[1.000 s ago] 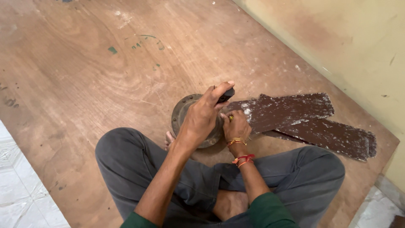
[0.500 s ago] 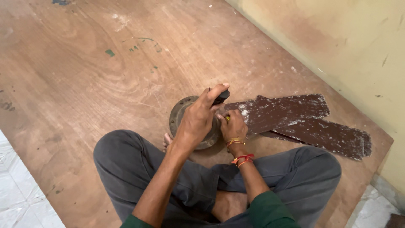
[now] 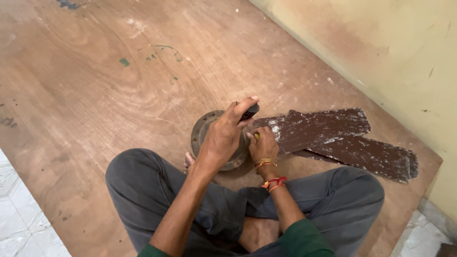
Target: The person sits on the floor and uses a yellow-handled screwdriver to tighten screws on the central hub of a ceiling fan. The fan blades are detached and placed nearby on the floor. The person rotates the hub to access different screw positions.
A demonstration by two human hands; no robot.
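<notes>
1. A large, worn brown plywood board (image 3: 104, 95) with scuffs and small green paint marks serves as the working surface; it lies over pale patterned floor tiles (image 3: 19, 223) and runs alongside a stained cream wall (image 3: 390, 52).
2. The person sits cross-legged on the board in grey trousers (image 3: 157, 190), with a round, rusty metal fan motor hub (image 3: 202, 131) set just in front of the shins.
3. Two dark brown fan blades (image 3: 333, 135) with flaking paint lie flat (one overlapping the other), reaching from the hub toward the wall.
4. The left forearm stretches forward from the lower edge of the view, and the left hand (image 3: 223, 135) lies arched over the top of the hub, index finger extended, fingers curled round a small dark tool (image 3: 250, 112) whose kind cannot be told.
5. The right hand (image 3: 262, 145), wrist wrapped in red thread and a gold bangle, is closed on the near end of the upper blade where it meets the hub, touching the left hand.
</notes>
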